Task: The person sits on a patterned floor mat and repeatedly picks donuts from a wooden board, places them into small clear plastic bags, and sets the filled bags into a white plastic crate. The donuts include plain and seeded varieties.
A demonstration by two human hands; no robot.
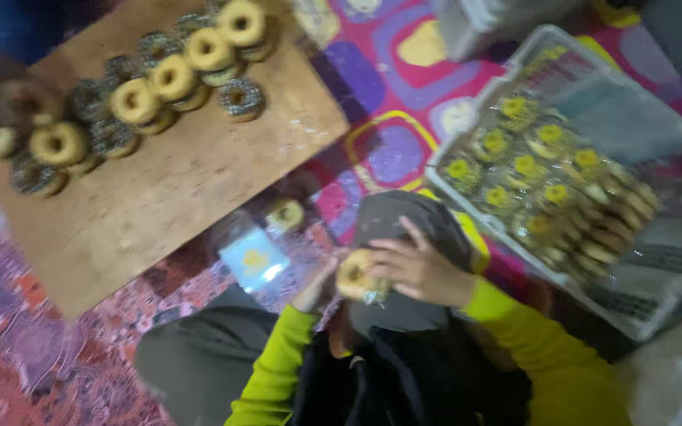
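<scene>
Both my hands meet over my lap on one pale ring doughnut [353,278] with clear plastic film around its lower edge. My right hand [418,268] lies over the doughnut's right side with fingers curled on it. My left hand [315,285] grips its left edge; the blur hides the finger detail. I wear lime-green sleeves. My grey-trousered knee [404,214] rises just behind the hands.
A wooden board [175,181] at upper left carries rows of glazed and dark sprinkled doughnuts [171,77]. A white crate [657,296] at right holds wrapped doughnuts with yellow centres. One loose doughnut [286,214] and a clear packet [252,256] lie on the patterned carpet.
</scene>
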